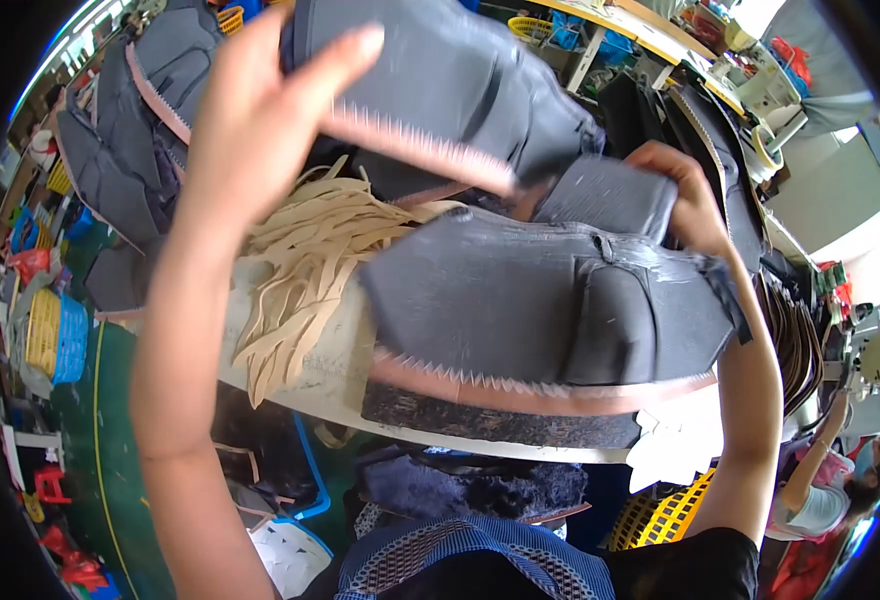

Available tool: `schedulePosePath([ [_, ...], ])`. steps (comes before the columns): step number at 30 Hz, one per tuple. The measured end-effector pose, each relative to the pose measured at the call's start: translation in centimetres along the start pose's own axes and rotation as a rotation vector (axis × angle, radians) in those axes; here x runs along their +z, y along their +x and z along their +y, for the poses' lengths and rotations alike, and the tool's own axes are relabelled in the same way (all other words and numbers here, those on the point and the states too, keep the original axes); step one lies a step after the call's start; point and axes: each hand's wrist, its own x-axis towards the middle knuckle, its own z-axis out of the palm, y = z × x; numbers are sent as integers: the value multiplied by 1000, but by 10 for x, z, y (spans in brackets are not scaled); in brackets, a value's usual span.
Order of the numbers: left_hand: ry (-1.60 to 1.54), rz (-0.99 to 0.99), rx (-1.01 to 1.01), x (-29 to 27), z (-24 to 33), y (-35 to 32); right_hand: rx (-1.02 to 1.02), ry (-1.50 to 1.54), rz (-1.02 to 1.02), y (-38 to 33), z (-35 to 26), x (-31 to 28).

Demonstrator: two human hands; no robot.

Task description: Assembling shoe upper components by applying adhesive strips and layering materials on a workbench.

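My left hand (260,120) is raised at the upper left, its thumb laid over a dark grey sewn panel (410,75) and its fingers mostly hidden. Along that panel's lower edge runs a pink strip with a zigzag border. My right hand (695,195) is closed round a folded dark grey flap (605,197). Just below the flap lies a second grey panel (490,290) of the same kind, with a moulded pocket shape and a pink zigzag edge. Whether flap and lower panel are joined I cannot tell. Both hands are slightly blurred.
Tan strips (315,250) lie heaped on the pale work surface (320,375). More grey panels (110,150) are piled at the left, and dark stacked pieces (790,330) stand at the right. A yellow basket (660,512) is below; another person (825,490) works at far right.
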Motion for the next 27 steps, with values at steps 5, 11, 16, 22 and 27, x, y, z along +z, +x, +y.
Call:
schedulePosePath([
  [5,1167,-69,-23,4,-83,59,-17,-498,-200,-22,2,59],
  [11,521,-555,338,75,-33,-53,-162,-781,-94,-49,-12,56],
  [16,727,-741,294,79,-52,-146,-483,-976,-95,-52,-35,51],
  [22,243,-470,211,59,17,-172,252,-420,-413,-30,-64,24],
  [27,308,-595,104,103,1,-204,516,-314,-536,21,-22,-4],
])
